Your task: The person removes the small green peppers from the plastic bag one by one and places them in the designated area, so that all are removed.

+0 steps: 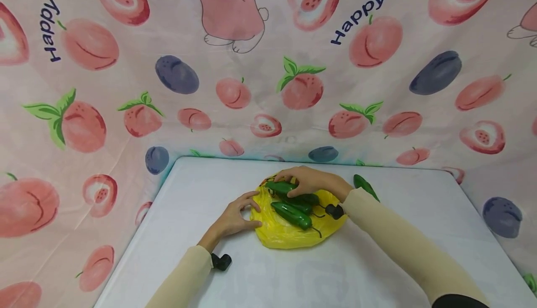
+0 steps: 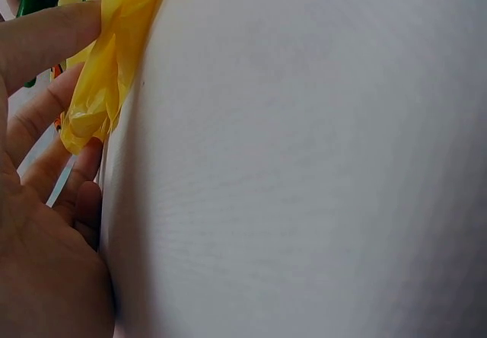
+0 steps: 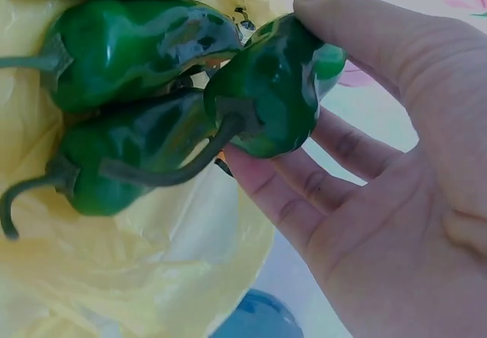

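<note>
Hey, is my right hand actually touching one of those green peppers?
Touching: the right wrist view shows the right hand holding a green pepper, thumb against one side, fingers against the other.

Looks like a staged tabletop set from here, room type unclear: smooth white rounded-corner table (image 1: pixel 205 182), pink fruit-print fabric sheeting (image 1: pixel 247 68) round three sides.

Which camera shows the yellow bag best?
The head view: most of the yellow bag shows, with peppers on it. The left wrist view shows only a crumpled part by the left hand; the right wrist view, parts around the peppers.
</note>
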`<state>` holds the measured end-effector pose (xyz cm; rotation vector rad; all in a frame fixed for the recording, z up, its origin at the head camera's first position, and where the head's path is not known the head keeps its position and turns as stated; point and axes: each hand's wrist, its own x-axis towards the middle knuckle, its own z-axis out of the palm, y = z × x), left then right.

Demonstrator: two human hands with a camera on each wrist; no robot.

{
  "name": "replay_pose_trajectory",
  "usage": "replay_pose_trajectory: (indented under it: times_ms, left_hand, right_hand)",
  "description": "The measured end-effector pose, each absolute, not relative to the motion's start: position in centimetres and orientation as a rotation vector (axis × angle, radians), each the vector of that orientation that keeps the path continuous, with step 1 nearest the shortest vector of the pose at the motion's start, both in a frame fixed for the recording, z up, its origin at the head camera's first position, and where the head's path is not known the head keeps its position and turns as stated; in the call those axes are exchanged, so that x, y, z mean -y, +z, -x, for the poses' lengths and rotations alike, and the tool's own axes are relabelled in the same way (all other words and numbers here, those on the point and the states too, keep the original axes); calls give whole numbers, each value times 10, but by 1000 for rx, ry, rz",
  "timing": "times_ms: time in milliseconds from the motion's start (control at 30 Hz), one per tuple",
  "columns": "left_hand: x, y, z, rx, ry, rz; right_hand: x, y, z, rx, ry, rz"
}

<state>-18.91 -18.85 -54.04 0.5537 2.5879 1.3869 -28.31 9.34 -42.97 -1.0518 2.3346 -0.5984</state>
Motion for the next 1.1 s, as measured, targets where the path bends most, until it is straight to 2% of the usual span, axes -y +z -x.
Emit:
replay_pose_trajectory:
  times_ms: [500, 800, 1100]
  left_hand:
    - [189, -542, 190, -2583, 1382, -560]
    - [188, -539, 190, -2572, 1393, -551]
    - [189, -540, 190, -2592, 1369, -541]
  right_hand:
    - [-121, -402, 272, -2324, -755, 1055]
    - [-147, -399, 272, -2360, -851, 1115]
    - [-178, -396, 270, -2413, -897, 1051]
